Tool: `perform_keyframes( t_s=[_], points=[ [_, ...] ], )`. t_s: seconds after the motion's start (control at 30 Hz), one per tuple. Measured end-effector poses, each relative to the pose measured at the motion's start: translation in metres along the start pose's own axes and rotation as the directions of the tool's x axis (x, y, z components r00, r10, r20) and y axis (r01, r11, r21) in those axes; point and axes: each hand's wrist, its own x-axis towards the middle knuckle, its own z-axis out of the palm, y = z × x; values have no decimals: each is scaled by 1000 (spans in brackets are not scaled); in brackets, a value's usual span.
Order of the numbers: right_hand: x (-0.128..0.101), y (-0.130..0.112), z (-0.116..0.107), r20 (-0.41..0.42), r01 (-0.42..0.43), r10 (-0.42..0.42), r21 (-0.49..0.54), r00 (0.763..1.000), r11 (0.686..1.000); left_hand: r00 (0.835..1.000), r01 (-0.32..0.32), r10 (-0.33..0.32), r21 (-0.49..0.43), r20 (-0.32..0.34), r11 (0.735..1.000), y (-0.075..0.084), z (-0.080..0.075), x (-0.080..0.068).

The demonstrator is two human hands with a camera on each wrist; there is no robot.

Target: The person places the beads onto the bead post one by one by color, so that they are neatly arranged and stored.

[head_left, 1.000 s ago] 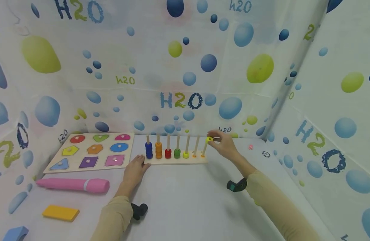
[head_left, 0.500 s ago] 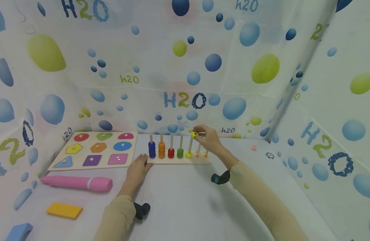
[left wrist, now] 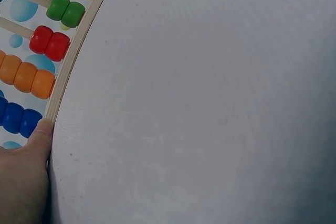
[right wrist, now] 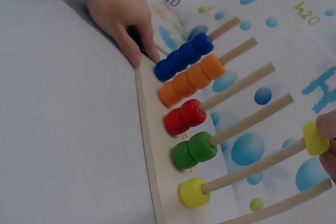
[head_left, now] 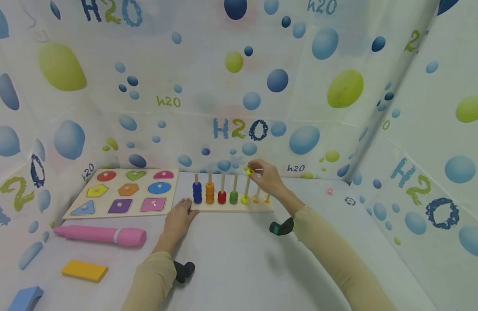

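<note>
On the desk, right hand point(head_left: 268, 179) pinches a yellow bead point(right wrist: 315, 137) atop its peg; left hand point(head_left: 179, 216) lies flat, steadying the base point(right wrist: 152, 166); two pegs remain nearly bare.

- Table point(head_left: 239, 259), white, with walls of bubble-print cloth around it.
- Peg board point(head_left: 232, 206) at the back middle.
- Shape puzzle point(head_left: 124, 192) to its left.
- Pink marker point(head_left: 100, 236) nearer, at the left.
- Yellow block point(head_left: 84, 271) and blue block point(head_left: 23, 298) at the near left.
- Small pink bit point(head_left: 329, 191) at the right.
</note>
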Motion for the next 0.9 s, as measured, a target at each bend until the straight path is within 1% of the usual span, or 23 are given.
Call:
perform_keyframes(
  t_s=[0.13, 0.3, 0.4, 0.43, 0.57, 0.63, 0.73, 0.9],
  points=[
    [0, -1, -3, -13, -2, 3, 5, 1000, 1000, 1000, 2, -2, 3, -1, 1000, 0, 0, 1],
    [1, -1, -4, 3, -14, 14, -20, 1000, 1000, 1000, -6, 6, -1, -1, 1000, 0, -1, 1],
    [1, 1, -4, 13, 0, 1, -37, 1000, 999, 1000, -14, 14, -10, -18, 1000, 1, -1, -1],
    [0, 2, -4, 13, 7, -6, -42, 1000, 999, 999, -22, 22, -7, -33, 1000, 2, -1, -2],
    [-1, 4, -4, -6, 32, -32, -32, 999, 999, 997, -41, 40, -8, -64, 999, 3, 0, -3],
    [-2, 6, -6, -24, 33, -34, -17, 999, 999, 997, -42, 42, -1, -60, 999, 3, -1, -2],
    [-6, 8, -11, -49, 33, -32, 13, 998, 999, 999, -31, 32, 11, -31, 999, 2, 1, -1],
    [-21, 14, -27, -74, -14, 19, 74, 997, 997, 1000, -19, 19, 24, -8, 1000, -1, 2, 1]
  ],
)
